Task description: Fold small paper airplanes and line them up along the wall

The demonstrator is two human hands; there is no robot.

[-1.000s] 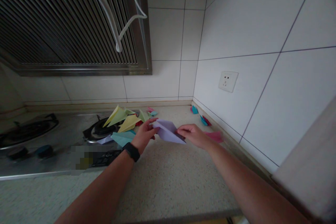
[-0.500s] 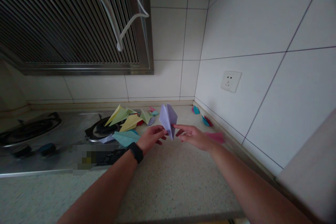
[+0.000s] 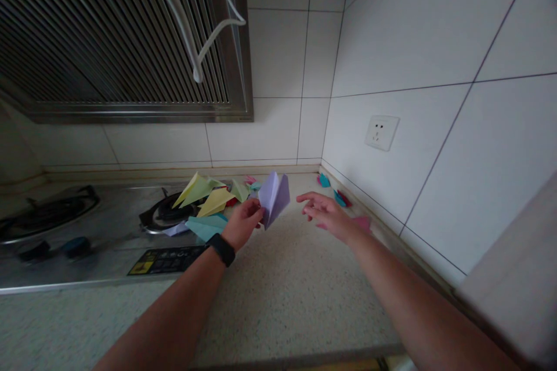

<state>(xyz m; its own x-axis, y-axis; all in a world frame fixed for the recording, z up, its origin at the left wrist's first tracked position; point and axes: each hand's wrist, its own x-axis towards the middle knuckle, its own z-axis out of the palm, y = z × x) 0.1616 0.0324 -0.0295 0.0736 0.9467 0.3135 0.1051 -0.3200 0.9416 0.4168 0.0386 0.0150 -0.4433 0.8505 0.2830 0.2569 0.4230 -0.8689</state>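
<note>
A purple paper airplane (image 3: 275,198) is pinched at its lower left side in my left hand (image 3: 243,222), raised over the counter with its wings spread. My right hand (image 3: 324,213) is apart from it on the right, fingers loosely extended and holding nothing. Beside my left hand lies a pile of folded paper: a light blue paper airplane (image 3: 204,226), a yellow one (image 3: 215,202) and a pale green one (image 3: 196,188), with smaller red and pink pieces partly hidden behind. A pink paper piece (image 3: 362,223) lies partly behind my right hand.
The speckled counter (image 3: 287,301) runs below my hands. A gas stove (image 3: 108,255) with black burners is on the left, under a range hood (image 3: 130,111) with a hanging white cable (image 3: 191,49). Small blue and red folded papers (image 3: 342,198) lie along the right wall, below a socket (image 3: 382,132).
My right hand has let go of the purple paper airplane and drawn off to the right. My left hand has shifted slightly left with the airplane, which has tilted.
</note>
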